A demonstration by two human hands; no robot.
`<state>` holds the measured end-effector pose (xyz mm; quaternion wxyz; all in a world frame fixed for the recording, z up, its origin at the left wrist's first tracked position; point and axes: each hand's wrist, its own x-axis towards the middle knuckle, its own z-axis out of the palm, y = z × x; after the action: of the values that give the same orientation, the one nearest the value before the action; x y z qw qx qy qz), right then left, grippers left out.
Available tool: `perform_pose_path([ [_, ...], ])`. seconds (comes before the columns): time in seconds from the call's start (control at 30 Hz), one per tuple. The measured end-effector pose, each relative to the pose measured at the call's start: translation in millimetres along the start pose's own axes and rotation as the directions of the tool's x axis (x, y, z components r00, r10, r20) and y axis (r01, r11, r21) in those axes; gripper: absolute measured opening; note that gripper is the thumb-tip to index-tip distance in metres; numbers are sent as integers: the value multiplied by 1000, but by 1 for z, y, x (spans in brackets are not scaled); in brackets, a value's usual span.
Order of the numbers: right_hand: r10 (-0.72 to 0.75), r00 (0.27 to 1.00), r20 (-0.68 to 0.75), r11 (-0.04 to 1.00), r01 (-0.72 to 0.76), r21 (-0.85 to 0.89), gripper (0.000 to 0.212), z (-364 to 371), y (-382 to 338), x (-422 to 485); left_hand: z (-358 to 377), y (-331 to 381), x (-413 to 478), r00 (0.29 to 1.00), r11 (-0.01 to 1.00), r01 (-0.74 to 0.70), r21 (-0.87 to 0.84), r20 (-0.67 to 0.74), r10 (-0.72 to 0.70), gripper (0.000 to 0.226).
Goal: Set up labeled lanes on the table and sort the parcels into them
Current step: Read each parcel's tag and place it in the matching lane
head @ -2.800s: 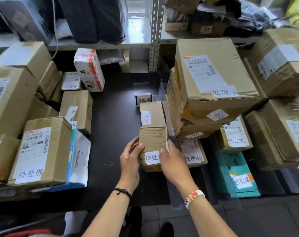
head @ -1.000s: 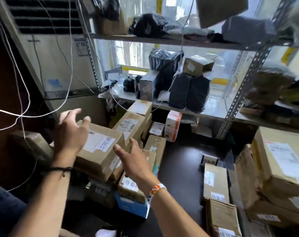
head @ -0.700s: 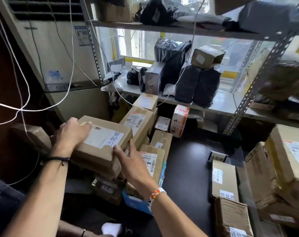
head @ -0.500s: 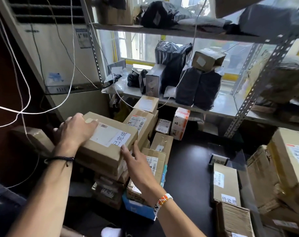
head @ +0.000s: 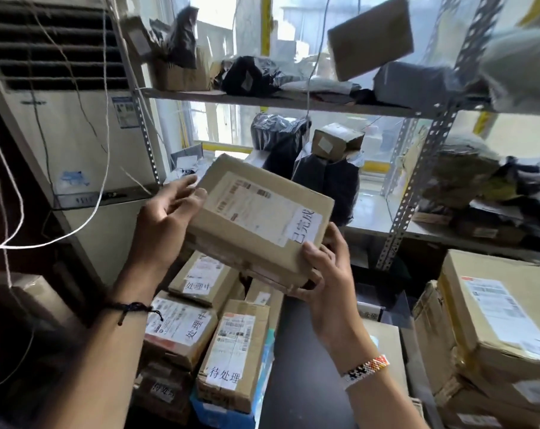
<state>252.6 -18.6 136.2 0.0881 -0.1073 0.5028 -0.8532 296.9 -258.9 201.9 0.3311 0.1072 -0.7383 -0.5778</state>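
Room: cramped sorting corner; metal shelf rack (head: 417,187) crowded with black bags and boxes against a bright window, standing air conditioner (head: 61,134) at the left, white cords (head: 107,144) hanging in front of it.
Dark tabletop (head: 296,366): shows as a bare strip between the parcels piled at the left and the cartons at the right.
Cardboard parcel (head: 256,218): flat box, up in the air above the left-hand parcels, tilted, shipping label facing up, held between both hands.
White slip (head: 304,226): stuck on the top face near the right corner, reads 已完成.
Left hand (head: 166,221): curled on the parcel's left edge, thumb on the top face; somewhat blurred.
Right hand (head: 327,274): cupped under the near right corner, thumb pressed on top just beside the slip.
待处理 parcel (head: 228,351): upright in the pile directly below the lifted box.
处理中 parcel (head: 182,329): just left of it, tag facing up.
Right cartons (head: 494,320): large, stacked at the table's right side; tags not legible here.
Step, as judged: carrying the lifted box to the lane matching its slip.
Doing it well: keep both grips on opposite edges; level the box before moving; cross above the pile, not through it; set down flat with the slip up and readable; let go only once the base rests fully.
Watch for: cords beside the left arm; shaky stacking on the right.
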Motion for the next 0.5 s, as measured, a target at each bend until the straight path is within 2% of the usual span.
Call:
perform_pose_path([
  [0.1,-100,991,-87,993,105,50,88,-12,-12,-7,46,-2,-11,995,974,95,-208,2,-96,73],
  [0.17,-153,979,-135,981,167,101,91,-17,-17,-13,86,-2,-23,978,916,207,-343,100,-184,86],
  [0.23,-177,969,-173,973,199,116,95,-25,-22,-21,126,2,-35,956,848,269,-457,233,-177,80],
  [0.3,-169,962,-213,975,194,105,92,-40,-29,-29,154,7,-43,957,839,244,-487,258,-129,73],
  [0.37,-172,950,-259,982,187,30,78,-64,-40,-36,171,13,-43,954,836,214,-506,292,-67,64],
  [0.43,-178,933,-314,984,174,-41,79,-93,-58,-41,186,19,-43,929,819,219,-531,370,-9,57],
  [0.5,-173,935,-308,983,145,-113,80,-118,-77,-45,202,27,-47,903,813,215,-541,426,46,46],
])
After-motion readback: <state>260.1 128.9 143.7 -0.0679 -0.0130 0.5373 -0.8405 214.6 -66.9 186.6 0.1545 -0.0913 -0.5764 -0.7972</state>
